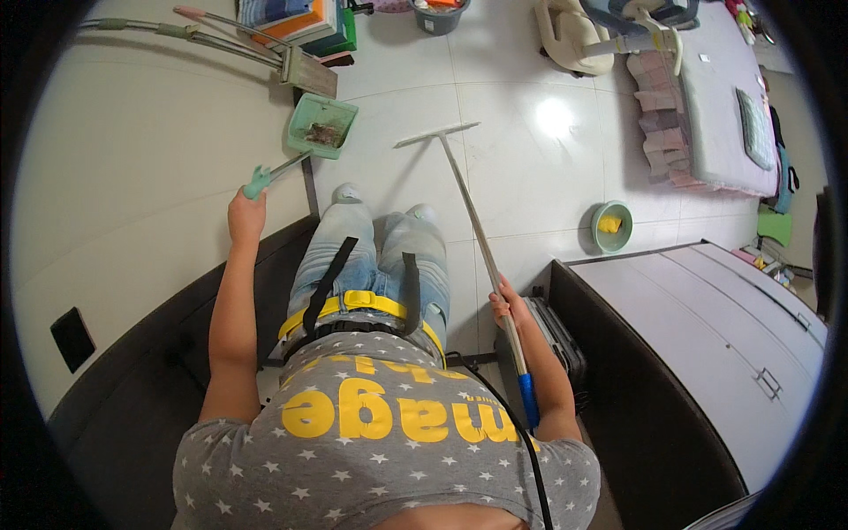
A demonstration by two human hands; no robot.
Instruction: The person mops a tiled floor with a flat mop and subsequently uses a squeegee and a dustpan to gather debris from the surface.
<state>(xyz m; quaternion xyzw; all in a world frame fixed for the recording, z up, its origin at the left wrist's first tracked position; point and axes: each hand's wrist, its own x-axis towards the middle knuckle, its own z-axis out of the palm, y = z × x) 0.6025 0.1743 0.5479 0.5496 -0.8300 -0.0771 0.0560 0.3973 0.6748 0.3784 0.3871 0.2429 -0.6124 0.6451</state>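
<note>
My left hand (246,217) grips the green handle end (257,183) of a long-handled dustpan (306,112). Its pale green pan lies beyond my feet, beside the wall, with dark dirt or debris (324,134) inside. My right hand (510,307) is wrapped around the metal pole (469,205) of a floor squeegee (437,134). The squeegee's thin, wide head is at or just above the white tiles, to the right of the pan and apart from it. A blue grip (528,399) covers the pole's near end, beside my right forearm.
A flat mop (310,74) leans along the left wall near stacked books (291,26). Ahead are a grey bin (439,20) and a swivel chair's base (573,40). To the right are a bed (722,126), a green basin (613,244) holding a yellow cloth and a white cabinet (702,318).
</note>
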